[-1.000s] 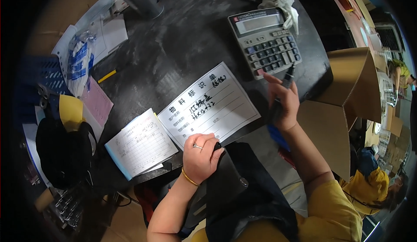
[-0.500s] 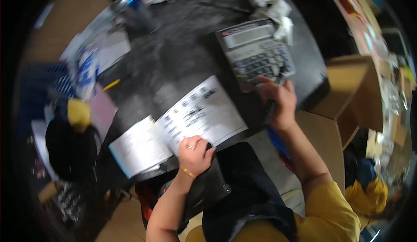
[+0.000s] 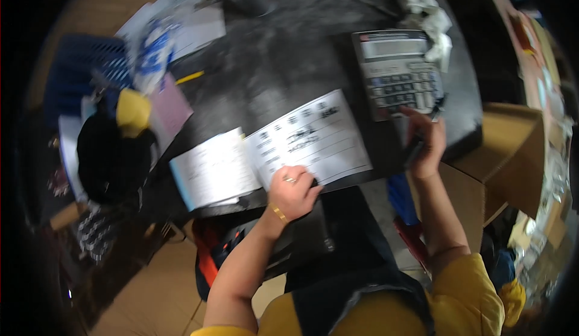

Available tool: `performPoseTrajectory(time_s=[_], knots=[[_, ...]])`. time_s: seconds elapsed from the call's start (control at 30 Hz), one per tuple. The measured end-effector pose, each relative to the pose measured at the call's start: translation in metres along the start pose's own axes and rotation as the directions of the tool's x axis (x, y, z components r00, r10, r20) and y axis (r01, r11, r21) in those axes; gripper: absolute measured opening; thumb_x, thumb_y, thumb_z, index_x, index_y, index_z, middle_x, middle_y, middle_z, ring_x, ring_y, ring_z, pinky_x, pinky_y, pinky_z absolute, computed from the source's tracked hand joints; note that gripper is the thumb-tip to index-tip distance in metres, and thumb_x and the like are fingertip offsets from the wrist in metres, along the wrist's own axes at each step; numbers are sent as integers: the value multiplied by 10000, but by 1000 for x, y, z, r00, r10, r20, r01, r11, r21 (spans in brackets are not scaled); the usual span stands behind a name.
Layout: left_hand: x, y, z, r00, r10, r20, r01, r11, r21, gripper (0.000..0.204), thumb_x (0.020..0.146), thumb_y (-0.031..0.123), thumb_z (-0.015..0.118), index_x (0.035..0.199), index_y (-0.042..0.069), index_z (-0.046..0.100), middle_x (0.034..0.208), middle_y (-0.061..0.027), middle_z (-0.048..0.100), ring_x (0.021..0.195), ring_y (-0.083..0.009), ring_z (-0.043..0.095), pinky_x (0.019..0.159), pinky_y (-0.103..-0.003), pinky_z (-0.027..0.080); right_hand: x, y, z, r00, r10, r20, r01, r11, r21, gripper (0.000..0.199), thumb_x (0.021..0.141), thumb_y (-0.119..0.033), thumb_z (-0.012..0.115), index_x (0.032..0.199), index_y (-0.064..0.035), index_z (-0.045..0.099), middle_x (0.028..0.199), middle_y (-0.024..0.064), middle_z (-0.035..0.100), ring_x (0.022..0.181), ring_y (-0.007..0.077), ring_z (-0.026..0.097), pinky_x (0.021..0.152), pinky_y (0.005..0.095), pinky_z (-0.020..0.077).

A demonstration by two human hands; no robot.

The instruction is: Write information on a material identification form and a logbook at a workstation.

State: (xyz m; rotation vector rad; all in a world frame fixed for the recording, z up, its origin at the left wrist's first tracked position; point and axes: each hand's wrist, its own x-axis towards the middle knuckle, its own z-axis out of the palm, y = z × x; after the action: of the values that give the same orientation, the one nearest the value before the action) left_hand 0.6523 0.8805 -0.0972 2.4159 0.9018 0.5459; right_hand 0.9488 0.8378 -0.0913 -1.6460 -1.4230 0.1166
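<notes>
- One dark pen (image 3: 415,153) was gripped in the right hand (image 3: 429,145), beside the calculator (image 3: 396,67).
- Left of it, the left hand (image 3: 294,192) curled its fingers at a sheet (image 3: 332,146), grip unclear.

Looks like a workshop's paperwork corner, right here before me: calculator (image 3: 401,73), filled-in form (image 3: 313,134) and notepad (image 3: 220,167) on a scuffed dark bench (image 3: 271,64), a cardboard box (image 3: 469,200) crowding the right side, a blue basket (image 3: 75,70) over left.
</notes>
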Motion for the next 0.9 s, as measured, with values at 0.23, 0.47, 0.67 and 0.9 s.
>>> performPoseTrajectory(time_s=[0.23, 0.47, 0.67, 0.9], knots=[[-2, 1, 5, 1000, 13, 2, -13, 1000, -18, 231, 666, 151, 736, 831, 49, 609, 853, -95, 566, 738, -298, 521, 677, -389, 413, 4, 1, -3, 998, -45, -42, 38, 987, -153, 272, 668, -32, 625, 917, -132, 583, 893, -17, 693, 718, 221, 579, 644, 303, 454], [0, 2, 3, 1000, 15, 5, -15, 1000, -6, 214, 682, 152, 719, 827, 46, 604, 838, -86, 563, 737, -288, 518, 681, -384, 405, 11, 5, -8, 998, -16, -58, 5, 985, -172, 304, 682, 14, 638, 947, -112, 557, 709, -12, 628, 668, 162, 554, 708, 304, 395], [1, 2, 4, 999, 37, -4, -37, 999, -8, 188, 691, 126, 684, 813, 18, 590, 828, -123, 550, 721, -310, 502, 655, -387, 408, 13, 7, -11, 996, 8, -89, -25, 982, -188, 323, 675, 20, 646, 953, -122, 562, 712, -20, 627, 672, 158, 549, 705, 295, 395], [2, 2, 3, 999, 35, -5, -35, 999, -6, 190, 703, 135, 679, 820, 14, 592, 835, -128, 547, 721, -311, 502, 654, -388, 410, 25, 4, -15, 997, -3, -83, -14, 980, -197, 358, 655, 46, 648, 957, -124, 564, 730, -14, 637, 708, 178, 557, 723, 306, 409]])
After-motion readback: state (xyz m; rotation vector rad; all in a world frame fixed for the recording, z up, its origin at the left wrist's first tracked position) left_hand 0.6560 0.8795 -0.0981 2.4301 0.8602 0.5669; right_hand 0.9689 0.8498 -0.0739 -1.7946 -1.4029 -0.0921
